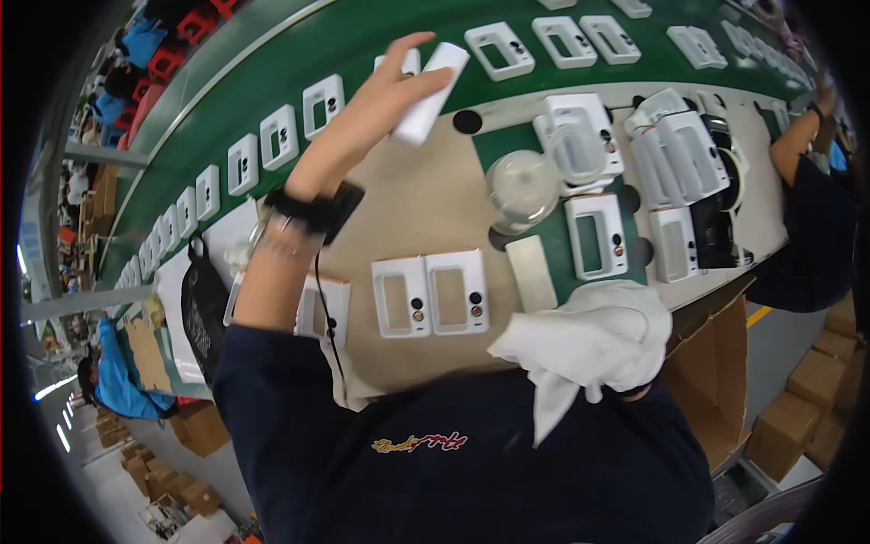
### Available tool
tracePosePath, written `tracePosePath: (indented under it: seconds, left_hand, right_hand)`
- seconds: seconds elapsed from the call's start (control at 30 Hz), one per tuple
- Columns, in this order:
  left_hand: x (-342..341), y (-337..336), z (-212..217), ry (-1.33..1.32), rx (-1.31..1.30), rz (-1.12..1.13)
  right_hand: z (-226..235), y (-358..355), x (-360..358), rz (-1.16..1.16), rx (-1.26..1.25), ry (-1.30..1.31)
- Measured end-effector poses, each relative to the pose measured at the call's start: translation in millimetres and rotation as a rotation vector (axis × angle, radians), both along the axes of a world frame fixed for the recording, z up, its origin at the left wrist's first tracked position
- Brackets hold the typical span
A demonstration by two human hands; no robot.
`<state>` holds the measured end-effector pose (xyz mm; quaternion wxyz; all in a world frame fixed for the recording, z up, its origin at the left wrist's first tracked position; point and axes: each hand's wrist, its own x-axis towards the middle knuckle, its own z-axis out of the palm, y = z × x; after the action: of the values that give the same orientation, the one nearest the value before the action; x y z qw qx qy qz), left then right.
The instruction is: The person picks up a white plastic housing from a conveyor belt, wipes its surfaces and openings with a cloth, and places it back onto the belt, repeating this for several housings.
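My left hand is raised over the far edge of the beige mat, its thumb and fingers closed on a white plastic casing held tilted, edge toward me. My right hand, in a white glove, is low in front of my chest, bunched round a white cloth that hangs down; its fingers are mostly hidden. Two white frame-shaped casings with black and copper round parts lie side by side on the mat. Another casing lies nearer my right hand, beside a pale flat strip.
A row of casings lines the green conveyor beyond the mat. A clear round lidded container stands right of the mat, with stacked casings farther right. A co-worker's arm reaches in at right; an open carton stands below.
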<state>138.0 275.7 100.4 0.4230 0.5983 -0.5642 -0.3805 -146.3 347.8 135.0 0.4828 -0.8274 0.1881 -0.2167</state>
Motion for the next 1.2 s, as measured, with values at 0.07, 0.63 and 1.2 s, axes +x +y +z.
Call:
tracePosePath:
  seconds: [0.07,0.63,1.2]
  left_hand:
    - [-3.4,-61.3,-10.2,-0.333,0.055,0.103]
    - [74.0,-64.6,-57.7,-0.598,-0.378,0.387]
    - [-4.9,191.1,-48.1,1.233,-0.524,0.005]
  right_hand:
    - [-26.7,0.0,5.3,-0.083,-0.177,-0.156]
    - [-33.7,-0.4,-2.3,-0.205,-0.317,-0.250]
    - [-51.4,21.2,134.5,-0.428,-0.081,-0.236]
